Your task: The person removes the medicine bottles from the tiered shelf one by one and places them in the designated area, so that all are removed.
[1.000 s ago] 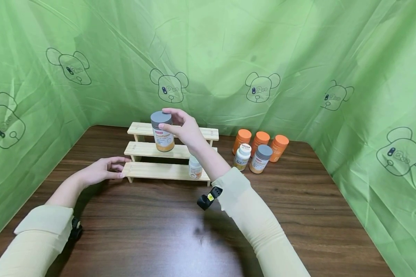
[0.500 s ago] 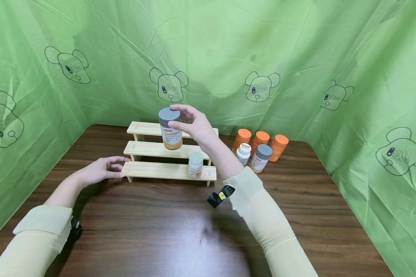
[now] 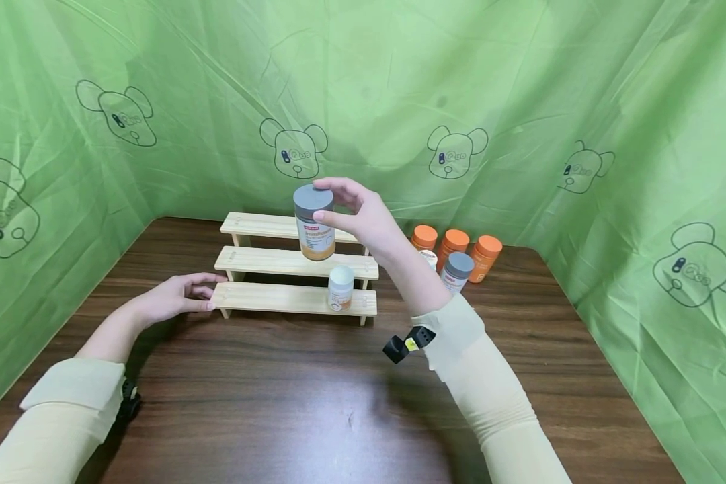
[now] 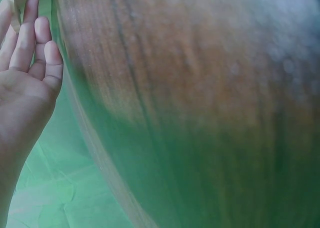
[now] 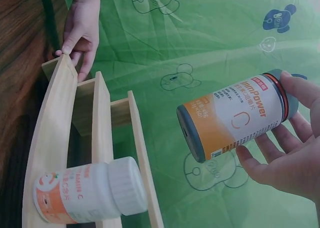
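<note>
My right hand (image 3: 369, 218) grips a grey-lidded supplement bottle (image 3: 316, 232) by its lid end, thumb in front and fingers behind. The bottle is held in the air before the upper tiers of a three-tier wooden display rack (image 3: 266, 296). In the right wrist view the bottle's label (image 5: 240, 112) faces the camera. My left hand (image 3: 172, 299) holds the left end of the rack's lowest tier between thumb and fingers; in the left wrist view the hand (image 4: 30, 82) shows its palm and several fingers. A small white bottle (image 3: 341, 289) stands on the lowest tier, toward the right.
Right of the rack stand several orange bottles (image 3: 486, 259), another grey-lidded bottle (image 3: 458, 269) and a white-capped bottle (image 3: 428, 257), partly hidden by my right arm. Green cloth (image 3: 375, 87) with bear drawings hangs round the dark wooden table (image 3: 290, 390).
My right hand has carried the grey-lidded bottle to the right and slightly upward, from the rack's left part toward its right. The left hand has stayed at the rack's end.
</note>
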A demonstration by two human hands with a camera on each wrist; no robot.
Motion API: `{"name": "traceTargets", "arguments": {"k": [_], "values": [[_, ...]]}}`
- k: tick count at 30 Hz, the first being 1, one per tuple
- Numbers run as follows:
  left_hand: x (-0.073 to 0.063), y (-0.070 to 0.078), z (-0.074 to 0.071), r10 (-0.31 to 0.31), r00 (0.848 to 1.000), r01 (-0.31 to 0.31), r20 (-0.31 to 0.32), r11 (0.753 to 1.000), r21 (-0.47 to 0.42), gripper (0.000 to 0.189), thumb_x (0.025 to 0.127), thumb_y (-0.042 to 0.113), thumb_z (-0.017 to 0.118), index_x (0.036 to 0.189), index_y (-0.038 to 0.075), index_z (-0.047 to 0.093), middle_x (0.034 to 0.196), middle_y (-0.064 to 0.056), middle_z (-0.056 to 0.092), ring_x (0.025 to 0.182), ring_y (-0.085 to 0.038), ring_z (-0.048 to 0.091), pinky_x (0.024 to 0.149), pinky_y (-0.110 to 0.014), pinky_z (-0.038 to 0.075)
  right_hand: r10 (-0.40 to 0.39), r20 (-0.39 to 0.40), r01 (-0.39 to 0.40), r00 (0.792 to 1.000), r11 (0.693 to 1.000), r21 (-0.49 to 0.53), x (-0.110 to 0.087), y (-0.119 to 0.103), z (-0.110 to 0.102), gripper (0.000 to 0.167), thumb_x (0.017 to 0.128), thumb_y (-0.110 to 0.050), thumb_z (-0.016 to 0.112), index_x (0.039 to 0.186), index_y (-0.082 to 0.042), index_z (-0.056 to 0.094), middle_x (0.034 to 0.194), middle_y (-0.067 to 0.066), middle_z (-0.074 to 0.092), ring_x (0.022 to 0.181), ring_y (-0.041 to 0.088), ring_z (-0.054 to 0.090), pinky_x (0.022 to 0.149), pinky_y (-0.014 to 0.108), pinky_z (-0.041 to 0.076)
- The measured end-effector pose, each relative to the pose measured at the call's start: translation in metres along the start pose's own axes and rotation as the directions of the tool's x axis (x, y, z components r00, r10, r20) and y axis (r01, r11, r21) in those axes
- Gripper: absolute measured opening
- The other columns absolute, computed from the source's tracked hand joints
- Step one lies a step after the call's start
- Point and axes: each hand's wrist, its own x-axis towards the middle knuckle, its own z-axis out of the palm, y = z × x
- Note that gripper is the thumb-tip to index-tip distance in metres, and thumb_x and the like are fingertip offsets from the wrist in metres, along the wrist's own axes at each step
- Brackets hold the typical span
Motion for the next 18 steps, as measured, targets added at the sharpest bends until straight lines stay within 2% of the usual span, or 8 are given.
{"name": "traceTargets", "arguments": {"k": [18], "values": [[0.0, 0.002, 0.0, -0.002, 1.0, 0.002, 0.001, 1.0, 0.013, 0.065, 0.086, 0.016, 0.069, 0.14, -0.001, 0.038, 0.111, -0.02, 0.066, 0.094, -0.005, 0.063, 0.08, -0.017, 0.046, -0.041, -0.006, 0.042, 0.999, 0.997, 0.066, -0.024, -0.023, -0.034, 0.046, 0.082, -0.008, 0.071, 0.126, -0.013, 0.057, 0.124, 0.005, 0.06, 0.116, 0.02, 0.053, 0.1, 0.041, 0.038]]}}
